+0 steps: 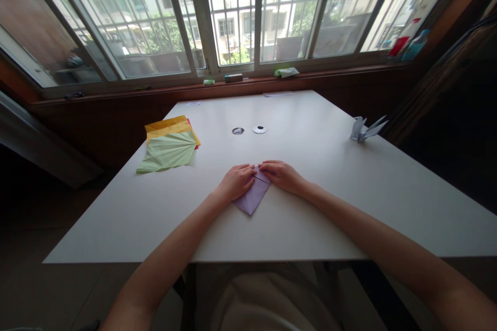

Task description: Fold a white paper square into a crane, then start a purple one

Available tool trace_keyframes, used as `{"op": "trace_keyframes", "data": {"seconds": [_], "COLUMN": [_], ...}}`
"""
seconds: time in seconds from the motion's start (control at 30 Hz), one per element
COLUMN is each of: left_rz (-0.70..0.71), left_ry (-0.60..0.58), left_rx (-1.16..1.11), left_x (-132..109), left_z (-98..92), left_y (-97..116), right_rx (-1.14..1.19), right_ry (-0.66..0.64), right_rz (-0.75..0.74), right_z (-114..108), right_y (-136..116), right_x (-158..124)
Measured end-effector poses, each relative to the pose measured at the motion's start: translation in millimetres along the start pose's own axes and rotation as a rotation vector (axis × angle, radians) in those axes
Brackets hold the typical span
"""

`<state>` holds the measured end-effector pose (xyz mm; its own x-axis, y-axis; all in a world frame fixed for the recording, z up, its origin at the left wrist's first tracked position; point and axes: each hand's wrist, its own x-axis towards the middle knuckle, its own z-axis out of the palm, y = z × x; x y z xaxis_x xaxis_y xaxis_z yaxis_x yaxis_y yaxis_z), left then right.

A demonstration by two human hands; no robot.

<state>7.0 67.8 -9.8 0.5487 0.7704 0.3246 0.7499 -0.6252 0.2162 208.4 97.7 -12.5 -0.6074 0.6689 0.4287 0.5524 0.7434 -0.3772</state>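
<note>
A folded purple paper [253,199] lies on the white table [310,232], one pointed corner toward me. My left hand [235,182] rests over its upper left part, fingers together and pressed on the paper. At the upper right edge, my right hand [282,176] has its fingertips closed on the paper's far corner. The two hands nearly meet at the top of the sheet. A crease or folded edge crosses the purple paper near its far end, and the fingers partly cover it.
Creased green paper [171,152] overlaps orange sheets [166,127] at the left. A grey folded paper bird [363,130] stands near the right edge. Two round items [238,131] [259,130] lie beyond my hands. Small objects line the windowsill [256,78].
</note>
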Motion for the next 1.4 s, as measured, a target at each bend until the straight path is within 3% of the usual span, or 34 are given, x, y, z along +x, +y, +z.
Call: {"op": "trace_keyframes", "data": {"seconds": [0.6,1.0,1.4], "left_rz": [-0.023,0.008,-0.005], "left_ry": [0.020,0.029,0.035], "left_rx": [0.021,-0.019,-0.007], "left_x": [-1.1,-1.6,0.2], "left_z": [-1.3,1.4,1.7], "left_y": [-1.0,-3.3,-2.8], "right_rx": [-0.130,0.007,-0.047], "right_ry": [0.098,-0.060,0.037], "right_rz": [0.084,-0.052,0.013], "right_z": [-3.7,0.4,-2.4], "right_y": [1.3,2.8,0.5], "right_x": [-0.6,-1.7,0.5]}}
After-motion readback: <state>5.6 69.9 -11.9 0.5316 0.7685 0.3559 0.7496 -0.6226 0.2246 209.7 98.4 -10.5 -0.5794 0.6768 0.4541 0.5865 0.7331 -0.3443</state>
